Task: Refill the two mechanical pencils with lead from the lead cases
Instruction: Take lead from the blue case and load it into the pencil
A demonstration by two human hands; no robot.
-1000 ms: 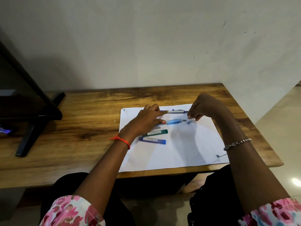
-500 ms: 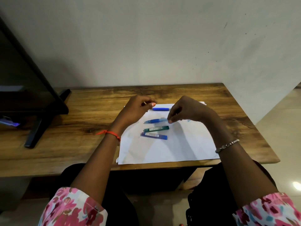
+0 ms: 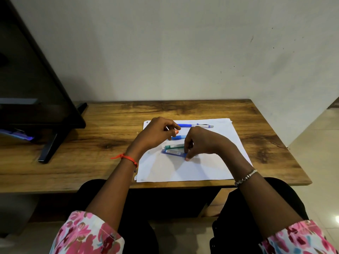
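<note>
my right hand [image 3: 201,142]: down from the light-blue pencil [image 3: 178,137] onto the blue lead case [image 3: 173,152], pinching its right end. my left hand [image 3: 156,134]: curled above that pencil; whether it holds anything, cannot tell. green lead case [image 3: 174,146]: just beside the blue one, unmoved. dark-blue pencil [image 3: 194,125]: far edge of paper [image 3: 183,171]. monitor [image 3: 36,88]: left, on table [image 3: 91,153].

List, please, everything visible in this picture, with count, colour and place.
table: one, brown wood, against the wall.
paper: white, sheet count unclear, on the table.
dark blue pencil: one, at the paper's far edge.
light blue pencil: one, nearer, partly hidden.
green lead case: one, mid-paper.
blue lead case: one, just nearer than the green.
screen: one, black, table's left end.
left hand: one, fingers curled, above the paper.
right hand: one, pinching the blue lead case's right end.
</note>
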